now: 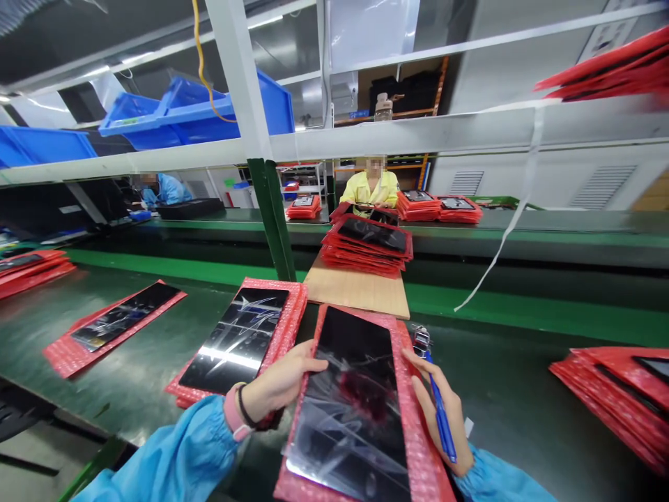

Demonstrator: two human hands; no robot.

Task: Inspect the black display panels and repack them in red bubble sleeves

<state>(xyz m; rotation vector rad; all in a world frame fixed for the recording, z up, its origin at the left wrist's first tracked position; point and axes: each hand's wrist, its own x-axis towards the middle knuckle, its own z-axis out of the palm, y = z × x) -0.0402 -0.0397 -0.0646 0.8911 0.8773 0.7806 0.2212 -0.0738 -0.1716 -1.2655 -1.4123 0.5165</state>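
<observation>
A black glossy screen panel [348,404], covered with creased clear film, lies on a red bubble-wrap bag [418,418] right in front of me. My left hand [285,376] pinches the panel's left edge, with the thumb on its face and the other fingers partly hidden beneath. A blue pen [442,411] is tucked in my right hand [439,401], whose fingertips touch the bag's right edge. Just left of these, a second screen panel [240,341] rests on a pile of red bubble bags [290,314].
Another panel on a bag [125,317] lies at the left of the dark green bench. Red bag stacks stand on the wooden board [360,286] and at the right [617,397]. A green-white post [272,216] rises ahead. A person in yellow [370,187] sits opposite.
</observation>
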